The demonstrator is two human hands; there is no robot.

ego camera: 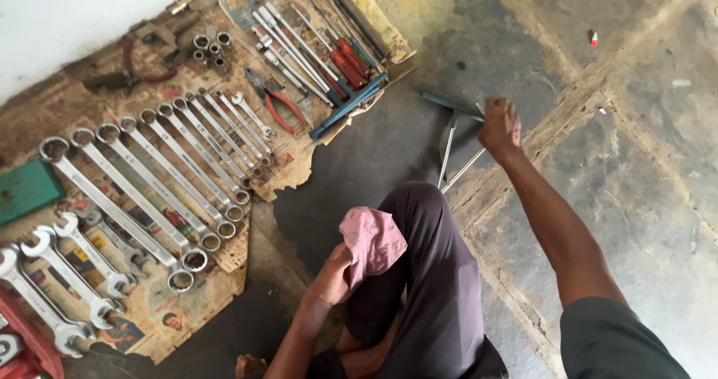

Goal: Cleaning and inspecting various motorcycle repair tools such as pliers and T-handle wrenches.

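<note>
**Right hand on the T-handle wrenches, left hand holding the pink rag**

I see my right hand [499, 127] stretched out over the concrete floor [643, 170], fingers curled down onto the T-handle wrenches [453, 136] that lie there; from above I cannot tell whether the fingers have fully closed round a shaft. The wrenches lie just beyond my bent knee, their thin steel shafts pointing back toward me and one dark crossbar at the far end.

My left hand [333, 274] rests by the knee, fingers pinched on a pink rag [372, 241] draped against the dark trouser leg [434, 274].

To my left, old newspaper [194, 297] covers the floor by the white wall [67, 13]. On it lie a graded row of combination spanners [161, 177], open-ended spanners [67, 274], sockets [212, 50], red-handled pliers [277, 102], screwdrivers [344, 54] and a green box [26, 190].
</note>
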